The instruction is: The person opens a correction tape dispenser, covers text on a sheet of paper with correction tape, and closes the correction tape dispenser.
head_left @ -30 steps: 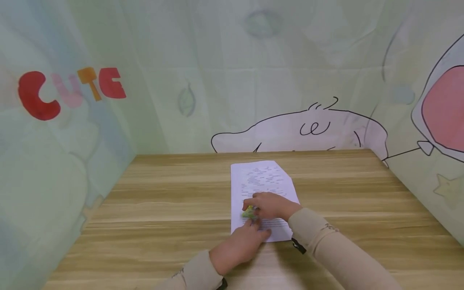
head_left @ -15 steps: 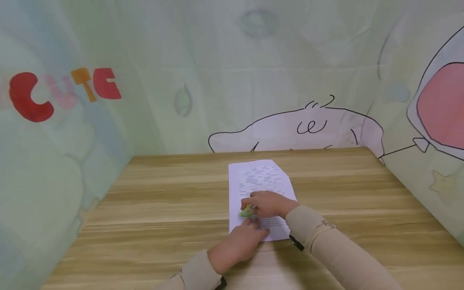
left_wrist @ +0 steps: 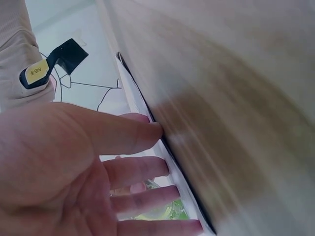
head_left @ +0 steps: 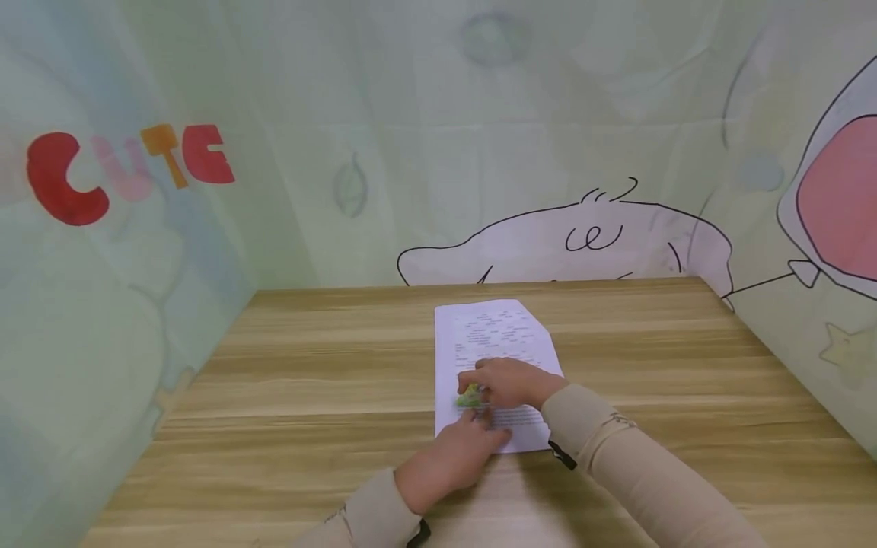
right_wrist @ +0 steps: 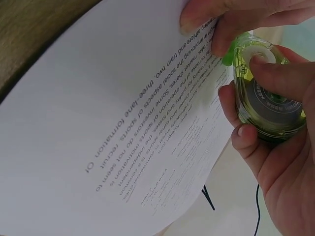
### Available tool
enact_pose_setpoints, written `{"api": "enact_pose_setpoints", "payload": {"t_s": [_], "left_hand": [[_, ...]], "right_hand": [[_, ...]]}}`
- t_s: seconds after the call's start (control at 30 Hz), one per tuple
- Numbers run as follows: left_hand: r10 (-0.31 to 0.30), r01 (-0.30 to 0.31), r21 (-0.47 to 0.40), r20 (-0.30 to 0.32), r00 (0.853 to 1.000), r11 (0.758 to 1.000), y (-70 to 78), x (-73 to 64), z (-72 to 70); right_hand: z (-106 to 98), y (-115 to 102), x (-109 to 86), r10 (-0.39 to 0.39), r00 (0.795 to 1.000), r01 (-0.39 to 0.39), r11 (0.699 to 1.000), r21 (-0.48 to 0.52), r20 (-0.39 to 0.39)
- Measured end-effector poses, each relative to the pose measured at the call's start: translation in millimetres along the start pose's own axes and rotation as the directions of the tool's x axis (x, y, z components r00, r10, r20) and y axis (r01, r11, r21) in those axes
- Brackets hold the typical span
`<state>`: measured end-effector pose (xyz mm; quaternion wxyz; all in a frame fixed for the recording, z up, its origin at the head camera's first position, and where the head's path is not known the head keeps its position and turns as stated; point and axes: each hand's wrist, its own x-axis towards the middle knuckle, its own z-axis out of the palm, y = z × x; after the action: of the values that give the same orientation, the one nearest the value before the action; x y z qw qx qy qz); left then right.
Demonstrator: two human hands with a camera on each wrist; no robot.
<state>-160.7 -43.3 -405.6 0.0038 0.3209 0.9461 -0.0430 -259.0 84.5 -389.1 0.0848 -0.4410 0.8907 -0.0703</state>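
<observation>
The right hand (head_left: pixel 515 382) has its grip closed around a clear yellow-green tape dispenser (right_wrist: pixel 268 108), which is at the left-middle part of a printed white sheet (head_left: pixel 495 336) on the wooden worktop (head_left: pixel 322 380). Just nearer, the left hand (head_left: pixel 457 455) rests extended fingers on the sheet, its grip loose and holding nothing

In my head view I can't read the printed sheet (head_left: pixel 495 331), the right hand (head_left: pixel 514 380) partly hides the correction tape (head_left: pixel 468 396), and the edge at three o'clock crops the drawn balloon (head_left: pixel 841 198).
</observation>
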Motion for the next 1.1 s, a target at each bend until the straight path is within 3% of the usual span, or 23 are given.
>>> {"api": "enact_pose_setpoints", "payload": {"t_s": [0.8, 1.1], "left_hand": [[-0.018, 0.018, -0.021, 0.025, 1.0, 1.0, 1.5, -2.3, -1.7], [-0.006, 0.006, 0.005, -0.008, 1.0, 1.0, 1.5, -3.7, -1.7]], "right_hand": [[0.6, 3.3, -2.3, 0.01, 1.0, -0.01, 1.0, -0.011, 0.013], [0.9, 5.2, -2.9, 0.013, 1.0, -0.013, 1.0, -0.013, 0.012]]}}
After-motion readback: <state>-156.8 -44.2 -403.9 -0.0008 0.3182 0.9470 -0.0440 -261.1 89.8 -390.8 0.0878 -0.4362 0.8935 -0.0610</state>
